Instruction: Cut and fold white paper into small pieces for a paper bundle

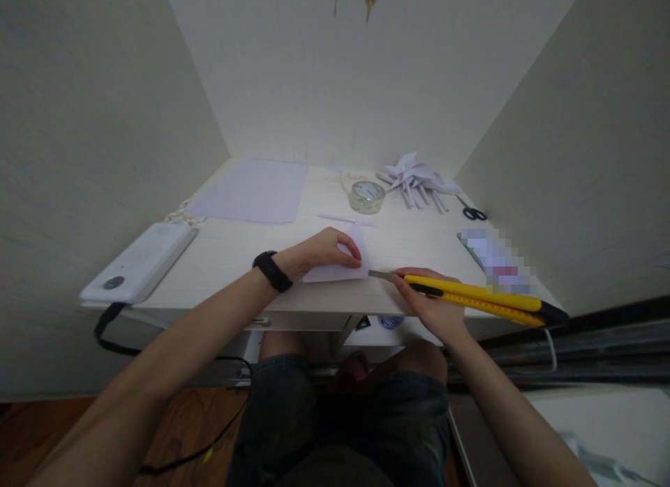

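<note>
Paper (338, 267) at the table's (235, 253) front edge is pinned flat by the left hand (319, 253), steadied against the knife (471, 297) clasped in the right hand (432, 305).

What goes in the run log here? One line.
left hand: pressing folded paper | right hand: gripping yellow utility knife | blade at paper edge | desk

Yellow-and-black utility knife (476, 296), white folded paper (340, 264), black wristband (272, 271), pale woodgrain desk (230, 253).
</note>
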Motion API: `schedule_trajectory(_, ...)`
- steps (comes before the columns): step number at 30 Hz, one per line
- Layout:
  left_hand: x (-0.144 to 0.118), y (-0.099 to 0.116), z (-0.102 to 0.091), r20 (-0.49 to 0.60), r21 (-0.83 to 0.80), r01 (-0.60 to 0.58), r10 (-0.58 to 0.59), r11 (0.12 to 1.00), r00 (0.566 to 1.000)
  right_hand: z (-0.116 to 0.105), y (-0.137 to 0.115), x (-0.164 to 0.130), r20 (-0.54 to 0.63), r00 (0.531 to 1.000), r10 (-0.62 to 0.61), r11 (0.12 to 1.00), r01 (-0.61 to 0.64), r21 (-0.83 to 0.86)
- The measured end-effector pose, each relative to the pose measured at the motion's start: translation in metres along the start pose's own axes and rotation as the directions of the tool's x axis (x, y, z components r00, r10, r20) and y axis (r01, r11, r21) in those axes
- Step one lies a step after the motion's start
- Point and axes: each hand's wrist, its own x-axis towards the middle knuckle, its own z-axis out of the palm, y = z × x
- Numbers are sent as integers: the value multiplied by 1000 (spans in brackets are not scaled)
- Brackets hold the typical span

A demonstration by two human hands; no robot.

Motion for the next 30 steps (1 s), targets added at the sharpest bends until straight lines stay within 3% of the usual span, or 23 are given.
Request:
schedule_trajectory(6, 1, -1, 0, 39, -36, -29, 30, 999, 999, -15, -3, 7, 199, 975, -95, 991, 74, 113)
schedule_trajectory(13, -4, 5, 5, 27, -12, -36, 36, 999, 999, -14, 1, 2, 76, 997, 1, 1000, -2, 14)
schedule_trajectory(15, -7, 6, 6, 35, 5, -58, 58, 998, 998, -18, 6, 2, 84, 996, -3, 998, -3, 62)
schedule_trajectory(21, -12, 5, 10, 27, 196, -135, 132, 971, 991, -17, 38, 3, -51, 995, 89, 937, -66, 343)
schedule_trajectory(25, -30, 25, 2, 82, 444, -202, 184, 873, 979, -6, 47, 4, -86, 974, 208, 898, -156, 411)
schedule_trajectory(27, -41, 41, -7, 107, 584, -139, 95, 800, 990, -3, 45, 4, -63, 964, 257, 866, -201, 458)
schedule_trajectory(30, -49, 59, -16, 2, 782, -22, 33, 623, 999, -1, 40, 4, -52, 949, 310, 816, -238, 527)
